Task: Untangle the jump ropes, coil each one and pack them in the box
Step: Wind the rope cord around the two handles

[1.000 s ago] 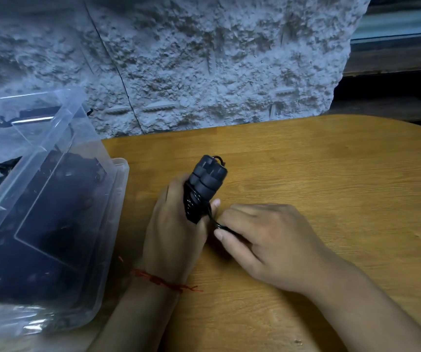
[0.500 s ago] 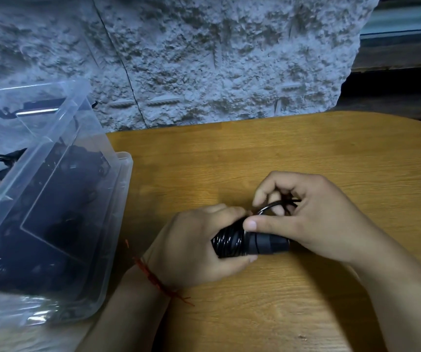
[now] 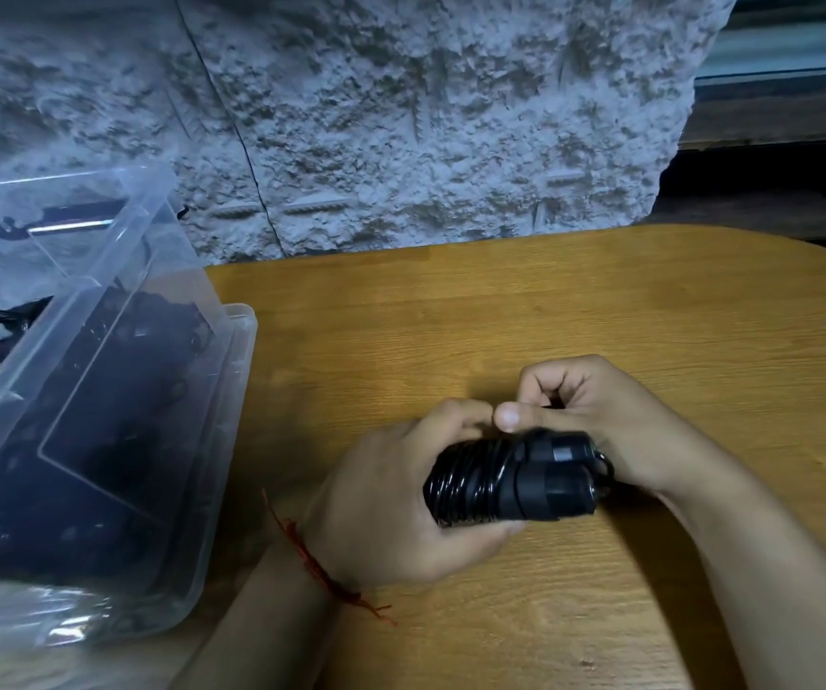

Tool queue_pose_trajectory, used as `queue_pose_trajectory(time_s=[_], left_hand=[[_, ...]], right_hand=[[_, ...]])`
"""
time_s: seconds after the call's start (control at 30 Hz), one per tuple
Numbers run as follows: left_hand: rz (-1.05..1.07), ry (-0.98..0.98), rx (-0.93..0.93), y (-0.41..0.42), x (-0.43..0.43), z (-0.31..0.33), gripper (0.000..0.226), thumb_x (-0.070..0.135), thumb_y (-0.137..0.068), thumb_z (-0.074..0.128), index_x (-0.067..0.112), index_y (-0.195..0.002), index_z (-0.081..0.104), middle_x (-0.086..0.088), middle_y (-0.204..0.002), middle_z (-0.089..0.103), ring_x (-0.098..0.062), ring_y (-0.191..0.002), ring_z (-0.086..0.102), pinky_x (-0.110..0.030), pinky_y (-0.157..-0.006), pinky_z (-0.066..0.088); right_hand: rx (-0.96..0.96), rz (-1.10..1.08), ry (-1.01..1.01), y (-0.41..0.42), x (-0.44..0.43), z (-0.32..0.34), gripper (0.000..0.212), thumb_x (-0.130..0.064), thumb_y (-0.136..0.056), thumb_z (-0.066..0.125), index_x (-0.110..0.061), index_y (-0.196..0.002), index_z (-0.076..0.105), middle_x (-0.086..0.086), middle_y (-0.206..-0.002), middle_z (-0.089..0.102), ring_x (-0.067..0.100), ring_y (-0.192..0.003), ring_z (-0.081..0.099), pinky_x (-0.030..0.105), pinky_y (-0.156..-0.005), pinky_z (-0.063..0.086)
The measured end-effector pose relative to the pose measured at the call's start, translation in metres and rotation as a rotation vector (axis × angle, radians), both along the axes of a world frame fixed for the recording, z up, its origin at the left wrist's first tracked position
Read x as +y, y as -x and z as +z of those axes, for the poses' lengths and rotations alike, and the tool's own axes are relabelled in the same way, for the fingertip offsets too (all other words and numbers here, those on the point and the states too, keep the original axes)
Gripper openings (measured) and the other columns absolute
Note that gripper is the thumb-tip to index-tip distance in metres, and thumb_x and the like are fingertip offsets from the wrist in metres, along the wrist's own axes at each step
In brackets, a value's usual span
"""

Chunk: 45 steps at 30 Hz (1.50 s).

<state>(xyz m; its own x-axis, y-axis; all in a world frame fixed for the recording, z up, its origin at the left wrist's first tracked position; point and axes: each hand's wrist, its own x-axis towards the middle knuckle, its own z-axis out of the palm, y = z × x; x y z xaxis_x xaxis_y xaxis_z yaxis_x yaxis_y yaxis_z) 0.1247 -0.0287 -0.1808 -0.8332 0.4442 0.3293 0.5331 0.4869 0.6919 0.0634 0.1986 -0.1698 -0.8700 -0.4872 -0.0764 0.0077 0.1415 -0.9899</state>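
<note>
Right now a black jump rope (image 3: 510,478) sits off to the right of the box (image 3: 239,341), well apart from it, held low over the worktop (image 3: 575,301) between both hands. Its cord is wound in tight glossy turns round the two handles (image 3: 557,483), which lie side by side with their butt ends pointing away from the box.

The left hand (image 3: 391,495) grips the wound end, the one nearer the box, with its fingers curled over the top and its thumb hooked underneath. The right hand (image 3: 605,415) is on the side of the bundle farther from the box. Its fingers are curled in tight and its thumb lies flat along the top of the coils, almost touching the left fingertips. It pinches a dark bit between thumb and fingers (it looks like cord, though nearly all of it is hidden). A small loop of cord pokes out by the butt ends, against the right palm. A red thread (image 3: 323,572) is tied round the left wrist, its frayed tail trailing over the wood.

The box itself is clear plastic and stands at the left edge of the worktop. Dark ropes (image 3: 102,430) show through its wall, but single coils cannot be made out. Behind the box rises a rough grey wall (image 3: 425,117).
</note>
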Motion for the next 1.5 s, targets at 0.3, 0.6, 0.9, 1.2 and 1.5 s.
queue_pose_trajectory(time_s=[0.3, 0.6, 0.9, 1.2, 1.5], left_hand=[[0.051, -0.358, 0.06, 0.0, 0.008, 0.003, 0.073, 0.022, -0.094, 0.076, 0.02, -0.158, 0.04, 0.009, -0.132, 0.066, -0.014, -0.115, 0.067, -0.022, -0.1, 0.047], [0.311, -0.647, -0.139, 0.01, 0.009, 0.0, 0.035, 0.026, -0.093, 0.073, 0.011, -0.124, 0.064, -0.009, -0.096, 0.07, -0.034, -0.072, 0.07, -0.042, -0.057, 0.056], [0.49, -1.058, -0.469, 0.027, -0.01, 0.0, 0.045, 0.038, -0.102, 0.058, -0.001, -0.125, 0.061, -0.02, -0.104, 0.071, -0.033, -0.067, 0.064, -0.034, -0.05, 0.049], [0.505, -1.099, -0.556, 0.031, -0.021, 0.006, 0.04, 0.039, -0.105, 0.051, 0.004, -0.116, 0.067, -0.015, -0.105, 0.071, -0.027, -0.065, 0.062, -0.03, -0.048, 0.045], [0.321, -1.127, -0.784, 0.028, -0.011, 0.006, 0.044, 0.042, -0.106, 0.052, 0.01, -0.133, 0.062, -0.018, -0.111, 0.067, -0.027, -0.069, 0.061, -0.028, -0.046, 0.045]], right_hand=[[0.129, -0.09, 0.078, -0.003, -0.019, -0.008, 0.03, 0.012, -0.094, 0.063, -0.007, -0.071, 0.069, -0.011, -0.067, 0.071, -0.006, -0.067, 0.062, 0.008, -0.067, 0.046], [0.153, -0.238, 0.028, -0.006, -0.03, -0.015, 0.026, -0.045, -0.107, 0.055, -0.027, -0.118, 0.071, -0.002, -0.107, 0.073, 0.026, -0.098, 0.067, 0.042, -0.097, 0.052], [0.504, -0.288, -0.197, -0.023, -0.046, -0.014, 0.028, -0.018, -0.105, 0.063, -0.032, -0.128, 0.072, -0.017, -0.112, 0.07, 0.011, -0.074, 0.069, 0.014, -0.068, 0.05], [0.282, -0.197, 0.079, -0.024, -0.04, -0.005, 0.055, -0.018, -0.085, 0.087, -0.037, -0.133, 0.069, -0.009, -0.121, 0.074, 0.017, -0.101, 0.067, 0.037, -0.092, 0.056], [0.538, -0.279, 0.237, -0.014, -0.038, -0.013, 0.046, -0.015, -0.08, 0.087, -0.022, -0.124, 0.076, -0.001, -0.127, 0.064, 0.024, -0.126, 0.063, 0.039, -0.109, 0.049]])
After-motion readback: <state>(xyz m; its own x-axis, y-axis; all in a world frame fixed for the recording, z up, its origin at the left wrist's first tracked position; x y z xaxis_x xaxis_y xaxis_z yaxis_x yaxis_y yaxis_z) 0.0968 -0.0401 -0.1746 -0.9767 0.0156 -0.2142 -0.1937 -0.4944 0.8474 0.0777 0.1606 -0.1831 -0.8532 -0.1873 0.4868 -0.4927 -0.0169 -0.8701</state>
